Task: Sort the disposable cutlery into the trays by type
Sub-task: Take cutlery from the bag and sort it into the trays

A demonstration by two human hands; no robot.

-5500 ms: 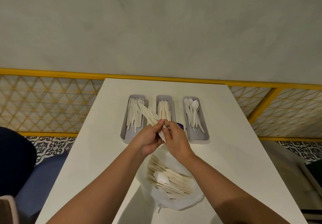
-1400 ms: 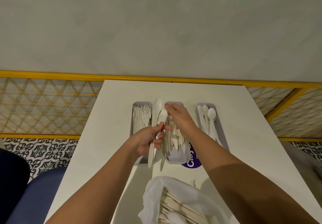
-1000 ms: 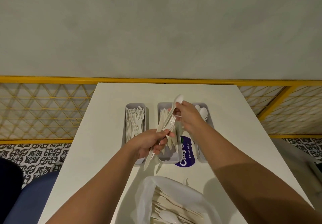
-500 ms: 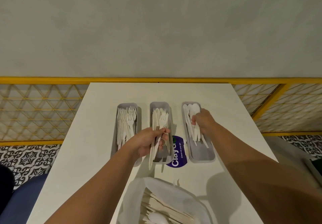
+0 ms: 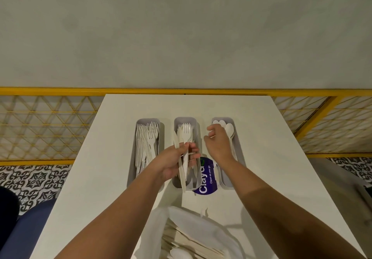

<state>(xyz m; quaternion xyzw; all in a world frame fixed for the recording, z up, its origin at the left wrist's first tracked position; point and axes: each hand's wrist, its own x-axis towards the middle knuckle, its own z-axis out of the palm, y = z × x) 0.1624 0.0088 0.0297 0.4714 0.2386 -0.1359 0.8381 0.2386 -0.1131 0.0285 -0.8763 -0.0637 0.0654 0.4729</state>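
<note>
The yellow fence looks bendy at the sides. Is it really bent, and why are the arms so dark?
Head view: the wide lens bows the yellow metal railing near the edges; the forearms sit close and shaded, casting soft shadows on the white table.

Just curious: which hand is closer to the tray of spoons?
The right hand. It hovers open over the spoon tray, at its left edge. The left hand, holding cutlery, is over the middle tray.
</note>
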